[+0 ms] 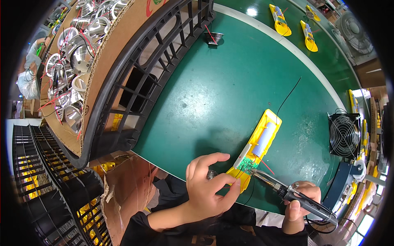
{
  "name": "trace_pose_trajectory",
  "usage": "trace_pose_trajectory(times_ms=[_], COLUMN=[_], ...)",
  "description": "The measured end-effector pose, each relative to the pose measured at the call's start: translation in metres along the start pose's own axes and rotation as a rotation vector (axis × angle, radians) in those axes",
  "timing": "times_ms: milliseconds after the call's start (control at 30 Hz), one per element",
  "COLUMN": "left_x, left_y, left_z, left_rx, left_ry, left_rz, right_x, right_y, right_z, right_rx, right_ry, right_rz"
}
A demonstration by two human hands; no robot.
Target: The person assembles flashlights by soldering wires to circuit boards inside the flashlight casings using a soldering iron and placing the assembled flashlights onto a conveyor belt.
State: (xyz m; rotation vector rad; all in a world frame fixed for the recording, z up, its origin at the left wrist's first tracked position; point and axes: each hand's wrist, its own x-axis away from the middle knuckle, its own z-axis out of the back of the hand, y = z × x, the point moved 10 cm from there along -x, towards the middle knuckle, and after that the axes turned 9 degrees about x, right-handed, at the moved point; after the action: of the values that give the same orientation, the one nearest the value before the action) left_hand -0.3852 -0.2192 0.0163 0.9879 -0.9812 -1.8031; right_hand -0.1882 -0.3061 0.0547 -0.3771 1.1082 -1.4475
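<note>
1. Yellow housing (262, 137) lies on the green desk (213, 94), near right, with a white cell and a green board (247, 164) inside.
2. Left hand (207, 186): fingers pinch the housing's near end; small metal part under the palm, unclear.
3. Right hand (301, 201): fingers closed round the soldering iron (287, 190), tip at the board.
4. Risk: tip so near the left fingertips could burn them or melt the plastic if the housing slips.
5. Loose red wire (266, 165) beside the tip could scorch.

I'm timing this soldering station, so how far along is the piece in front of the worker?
Done: battery cell and green circuit board sit in the yellow housing. In hand: left hand steadies the housing; right hand puts the soldering iron tip at the board. Left: black wire trails loose; housing uncovered.
</note>
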Motion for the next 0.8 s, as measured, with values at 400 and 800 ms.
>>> trace_pose_trajectory(times_ms=[400,800], left_x=[0.0,0.006], left_y=[0.003,0.012], left_z=[0.0,-0.003], left_rx=[-0.026,-0.105], left_ry=[-0.005,0.06], left_rz=[-0.023,-0.085], right_x=[0.001,0.0], right_y=[-0.006,-0.008], right_z=[0.014,0.017], right_rx=[-0.002,-0.051], right_ry=[0.125,0.17], right_rz=[0.037,0.051])
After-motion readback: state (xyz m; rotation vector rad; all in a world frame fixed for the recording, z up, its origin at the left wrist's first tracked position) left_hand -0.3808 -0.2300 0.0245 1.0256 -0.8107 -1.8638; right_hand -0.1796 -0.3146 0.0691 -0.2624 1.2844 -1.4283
